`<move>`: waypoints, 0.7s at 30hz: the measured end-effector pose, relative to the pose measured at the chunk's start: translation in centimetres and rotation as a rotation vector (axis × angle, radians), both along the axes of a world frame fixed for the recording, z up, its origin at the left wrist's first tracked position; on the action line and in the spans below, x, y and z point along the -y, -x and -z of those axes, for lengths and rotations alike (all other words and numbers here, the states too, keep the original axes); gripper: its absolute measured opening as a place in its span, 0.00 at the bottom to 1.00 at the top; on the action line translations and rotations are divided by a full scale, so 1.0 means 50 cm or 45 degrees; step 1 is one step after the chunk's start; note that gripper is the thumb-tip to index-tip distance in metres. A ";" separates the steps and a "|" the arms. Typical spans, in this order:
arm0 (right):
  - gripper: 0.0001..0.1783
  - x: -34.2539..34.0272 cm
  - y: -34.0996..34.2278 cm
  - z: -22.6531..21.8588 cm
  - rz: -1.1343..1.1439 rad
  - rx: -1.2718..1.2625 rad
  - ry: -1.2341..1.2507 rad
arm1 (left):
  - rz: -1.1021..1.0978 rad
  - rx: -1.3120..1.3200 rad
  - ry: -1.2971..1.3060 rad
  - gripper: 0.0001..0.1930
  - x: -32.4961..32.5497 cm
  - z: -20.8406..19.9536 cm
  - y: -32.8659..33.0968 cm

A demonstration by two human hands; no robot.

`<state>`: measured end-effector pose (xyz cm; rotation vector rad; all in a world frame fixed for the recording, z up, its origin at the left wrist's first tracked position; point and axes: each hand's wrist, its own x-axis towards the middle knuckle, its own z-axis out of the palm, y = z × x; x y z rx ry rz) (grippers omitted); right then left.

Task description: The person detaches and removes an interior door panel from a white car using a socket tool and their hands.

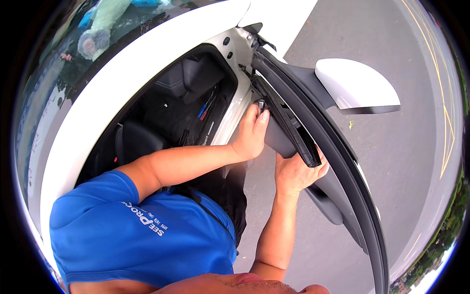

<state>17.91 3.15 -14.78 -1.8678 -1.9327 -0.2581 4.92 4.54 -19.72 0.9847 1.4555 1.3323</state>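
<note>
My left hand is closed, thumb and fingers pinching a small silver cylinder whose kind I cannot make out. It is beside a long dark trim piece on the inner side of the open car door. The trim's near end stands apart from the door frame, with a gap between them. My right hand is wrapped around that near end, fingertips on the door side. The palm side of this hand is hidden.
A white wing mirror juts from the door's outer side. Left of my arms is the white car's opening, with a dark seat and a blue-and-red thin item inside. Grey pavement with yellow lines lies beyond the door.
</note>
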 end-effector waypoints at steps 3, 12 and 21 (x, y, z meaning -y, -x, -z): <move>0.36 0.003 0.000 0.003 0.001 0.011 -0.003 | 0.022 0.104 0.082 0.14 0.003 0.008 0.011; 0.33 -0.008 -0.001 0.000 -0.055 0.162 -0.074 | -0.010 0.021 -0.053 0.13 0.000 0.015 0.004; 0.43 0.019 -0.011 0.006 0.080 0.221 0.195 | -0.168 -0.071 -0.221 0.17 -0.007 0.013 -0.031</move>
